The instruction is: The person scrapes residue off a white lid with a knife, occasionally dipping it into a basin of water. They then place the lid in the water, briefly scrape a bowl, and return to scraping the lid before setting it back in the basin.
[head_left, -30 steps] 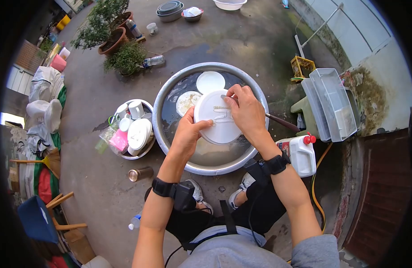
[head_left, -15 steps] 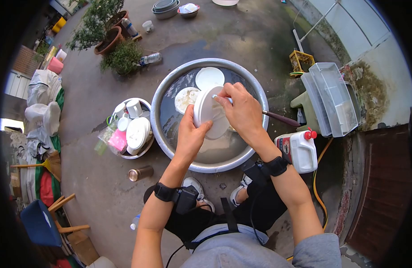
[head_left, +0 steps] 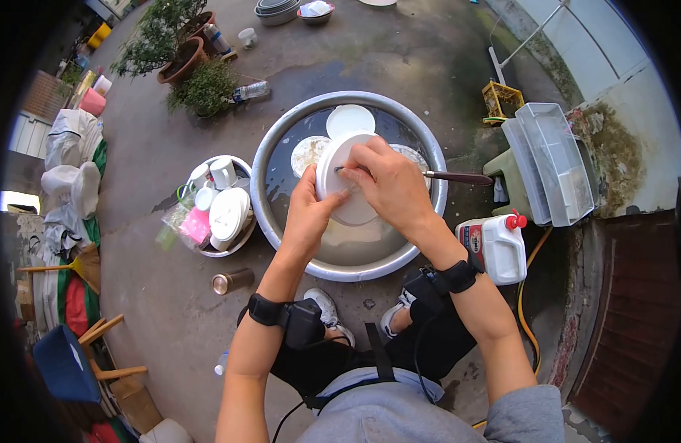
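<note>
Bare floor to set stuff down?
Bare: grey concrete floor between leafy green bush and small silver metal bowl; also between brown metallic flask and blue wooden-legged chair. Crowded: right of large silver metal basin, with white plastic jug and clear plastic bins.

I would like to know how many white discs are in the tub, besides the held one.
3 visible: the far disc, the left disc and the right disc, partly hidden by the right hand. More may be out of sight.
</note>
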